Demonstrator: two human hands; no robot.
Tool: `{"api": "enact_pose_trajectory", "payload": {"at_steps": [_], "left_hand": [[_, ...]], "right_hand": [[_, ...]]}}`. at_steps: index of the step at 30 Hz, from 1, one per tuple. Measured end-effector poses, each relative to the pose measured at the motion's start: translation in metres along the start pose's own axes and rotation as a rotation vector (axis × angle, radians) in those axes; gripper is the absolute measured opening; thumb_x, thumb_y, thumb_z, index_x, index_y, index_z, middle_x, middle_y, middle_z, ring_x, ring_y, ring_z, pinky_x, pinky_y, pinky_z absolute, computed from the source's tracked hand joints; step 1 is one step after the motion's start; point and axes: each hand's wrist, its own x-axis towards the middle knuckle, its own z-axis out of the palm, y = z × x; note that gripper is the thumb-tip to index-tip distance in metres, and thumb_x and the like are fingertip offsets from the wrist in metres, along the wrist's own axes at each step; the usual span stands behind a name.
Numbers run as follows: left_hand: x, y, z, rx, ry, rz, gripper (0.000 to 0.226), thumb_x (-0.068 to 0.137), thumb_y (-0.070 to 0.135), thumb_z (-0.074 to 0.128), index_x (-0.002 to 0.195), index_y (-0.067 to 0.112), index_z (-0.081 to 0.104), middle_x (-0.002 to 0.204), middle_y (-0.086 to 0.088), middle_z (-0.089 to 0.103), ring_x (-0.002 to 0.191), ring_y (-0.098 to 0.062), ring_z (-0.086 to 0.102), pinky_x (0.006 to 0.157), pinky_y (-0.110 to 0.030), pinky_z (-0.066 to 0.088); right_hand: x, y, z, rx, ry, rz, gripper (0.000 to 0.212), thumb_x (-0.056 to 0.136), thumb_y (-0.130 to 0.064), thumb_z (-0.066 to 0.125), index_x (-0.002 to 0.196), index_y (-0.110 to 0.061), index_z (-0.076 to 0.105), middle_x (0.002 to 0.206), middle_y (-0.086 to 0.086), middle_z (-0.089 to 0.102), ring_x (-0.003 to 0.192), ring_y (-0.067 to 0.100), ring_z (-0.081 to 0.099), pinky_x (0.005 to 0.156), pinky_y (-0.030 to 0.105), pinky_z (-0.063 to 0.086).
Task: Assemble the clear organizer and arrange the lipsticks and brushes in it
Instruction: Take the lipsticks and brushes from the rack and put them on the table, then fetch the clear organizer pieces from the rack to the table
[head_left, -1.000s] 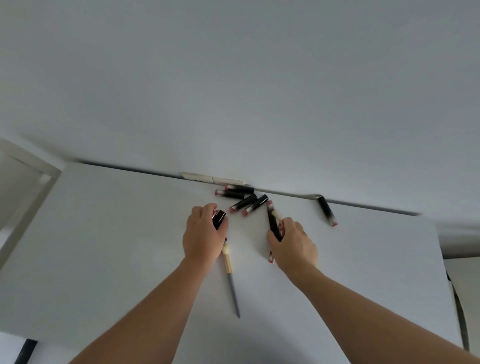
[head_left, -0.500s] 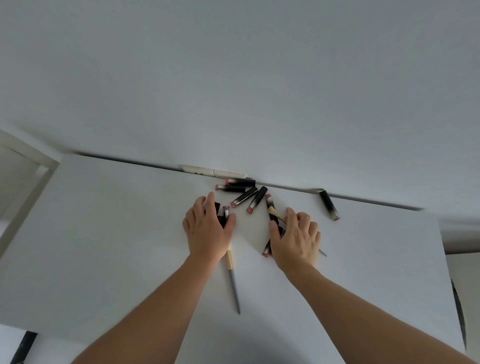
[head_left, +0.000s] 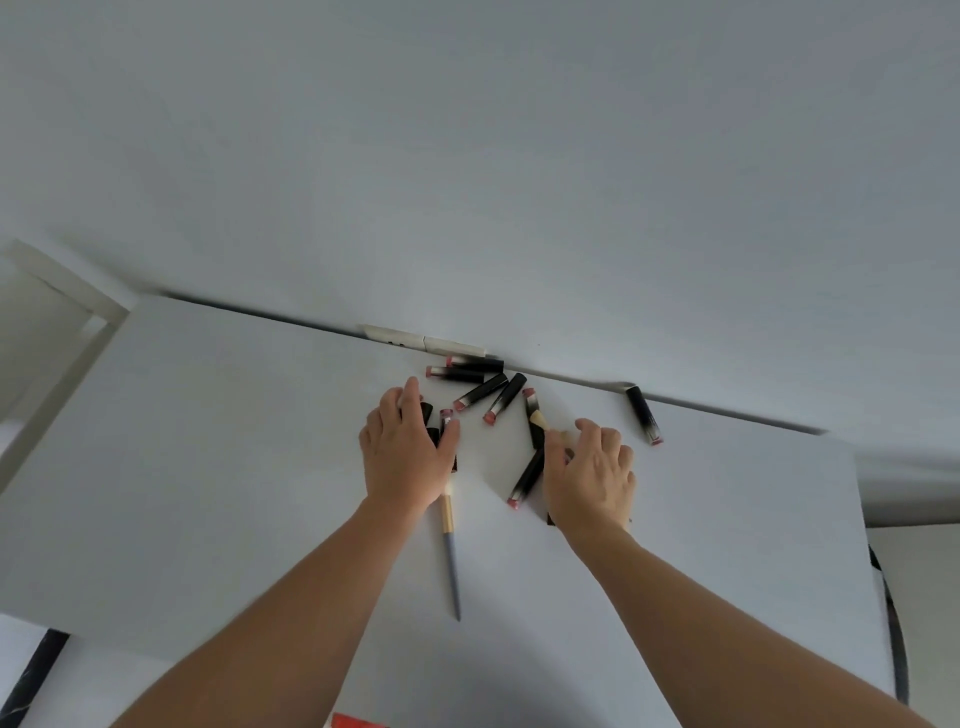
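Currently we are looking down at a white table (head_left: 208, 467) pushed against a pale wall (head_left: 467, 156). Our left hand (head_left: 405, 452) is lying palm down with fingers straight and loosely spread, covering 2 black lipsticks (head_left: 439, 431) whose ends are poking out past the thumb. A brush (head_left: 449, 540) with a gold ferrule and grey handle is lying partly under the same hand, its handle pointing toward us. Our right hand (head_left: 592, 473) is resting with fingers slightly bent over a second brush (head_left: 540, 418), whose pale bristles are showing beyond the fingertips; we cannot tell whether it is gripping it. A lipstick (head_left: 525, 478) is lying just beside the right thumb. 4 more lipsticks (head_left: 483, 384) are sitting fanned near the back edge, beyond both hands. 1 lipstick (head_left: 643, 415) is lying apart on the right. A cream pen-like tube (head_left: 426, 342) is sitting along the wall seam. The clear organizer is not showing in this view.
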Motion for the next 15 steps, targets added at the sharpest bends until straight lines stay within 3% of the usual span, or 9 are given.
{"api": "enact_pose_trajectory", "payload": {"at_steps": [7,11,15], "left_hand": [[0.000,-0.004,-0.035,-0.220,-0.054,-0.040,0.073,0.096,0.049,0.055,0.155,0.015,0.030,0.150,-0.011,0.043,0.135,-0.031,0.045,0.107,-0.046,0.042],[-0.013,-0.006,-0.059,-0.335,-0.050,-0.040,0.067,0.099,0.048,0.050,0.156,0.017,0.032,0.153,-0.008,0.041,0.140,-0.025,0.042,0.114,-0.045,0.040],[-0.038,0.001,-0.078,-0.388,-0.017,-0.037,0.060,0.100,0.049,0.047,0.153,0.021,0.038,0.149,-0.003,0.045,0.134,-0.020,0.048,0.110,-0.043,0.044]], "right_hand": [[0.014,0.016,-0.025,0.050,-0.143,-0.006,0.052,0.097,-0.052,0.039,0.141,-0.024,0.044,0.141,0.001,0.048,0.129,0.023,0.038,0.098,0.043,0.039],[0.019,0.027,-0.037,0.145,-0.280,-0.103,0.048,0.098,-0.052,0.043,0.136,-0.025,0.051,0.121,-0.004,0.056,0.118,0.018,0.048,0.093,0.040,0.045],[0.014,0.044,-0.054,0.206,-0.339,-0.179,0.045,0.098,-0.048,0.048,0.137,-0.026,0.052,0.125,-0.004,0.057,0.108,0.012,0.056,0.091,0.035,0.048]]}}
